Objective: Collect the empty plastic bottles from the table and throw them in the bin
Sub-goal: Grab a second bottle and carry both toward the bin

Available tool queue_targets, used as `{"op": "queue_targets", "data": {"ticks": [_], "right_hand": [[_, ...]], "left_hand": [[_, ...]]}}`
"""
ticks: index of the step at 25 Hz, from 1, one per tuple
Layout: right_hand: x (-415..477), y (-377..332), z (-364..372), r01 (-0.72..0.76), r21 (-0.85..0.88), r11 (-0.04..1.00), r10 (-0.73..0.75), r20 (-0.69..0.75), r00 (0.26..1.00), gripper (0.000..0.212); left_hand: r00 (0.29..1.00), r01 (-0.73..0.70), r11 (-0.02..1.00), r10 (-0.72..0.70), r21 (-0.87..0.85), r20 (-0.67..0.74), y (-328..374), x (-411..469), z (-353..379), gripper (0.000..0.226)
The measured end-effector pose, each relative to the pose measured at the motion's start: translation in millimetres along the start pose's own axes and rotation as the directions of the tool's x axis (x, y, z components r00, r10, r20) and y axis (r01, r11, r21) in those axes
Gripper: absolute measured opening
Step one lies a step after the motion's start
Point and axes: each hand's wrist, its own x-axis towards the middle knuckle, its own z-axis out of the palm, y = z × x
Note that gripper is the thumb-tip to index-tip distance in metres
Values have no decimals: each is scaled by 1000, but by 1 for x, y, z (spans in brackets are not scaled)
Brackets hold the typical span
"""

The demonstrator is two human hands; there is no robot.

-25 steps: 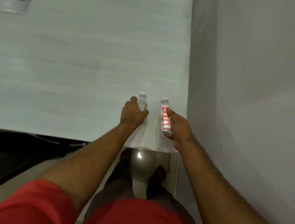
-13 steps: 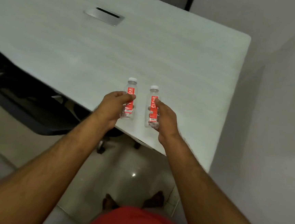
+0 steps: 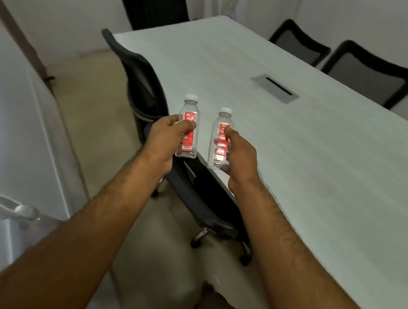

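I hold two small clear plastic bottles with white caps and red labels, both upright in the air. My left hand [image 3: 166, 140] grips the left bottle [image 3: 189, 118] around its label, out past the table's edge and over the chair. In my right hand [image 3: 238, 155] is the right bottle [image 3: 221, 125], held at the near edge of the long pale table [image 3: 321, 152]. No bin shows in this view.
A black mesh office chair [image 3: 142, 82] is tucked under the table's left side, its wheeled base by my arms. Two more black chairs [image 3: 368, 72] stand at the far right. A metal cable hatch [image 3: 274, 88] sits in the tabletop. A pale door with a handle [image 3: 24, 211] is at left.
Both bottles have left the tabletop and are now held up in the air. My view has swung left, bringing the chairs, floor and door into sight.
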Motion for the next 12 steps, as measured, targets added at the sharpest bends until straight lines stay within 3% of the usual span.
{"op": "queue_targets", "data": {"ticks": [5,9,12], "right_hand": [[67,-4,107,43,-69,997,-34,132,991,14],[120,-8,181,28,-73,997,-11,226,974,29],[153,-21,234,3,-78,997,21,307,951,15]], "left_hand": [[985,-64,998,60,-20,-162,38,67,-76,28],[966,-96,995,90,-12,-243,65,119,-121,30],[958,-106,994,106,13,-268,91,157,-154,36]]}}
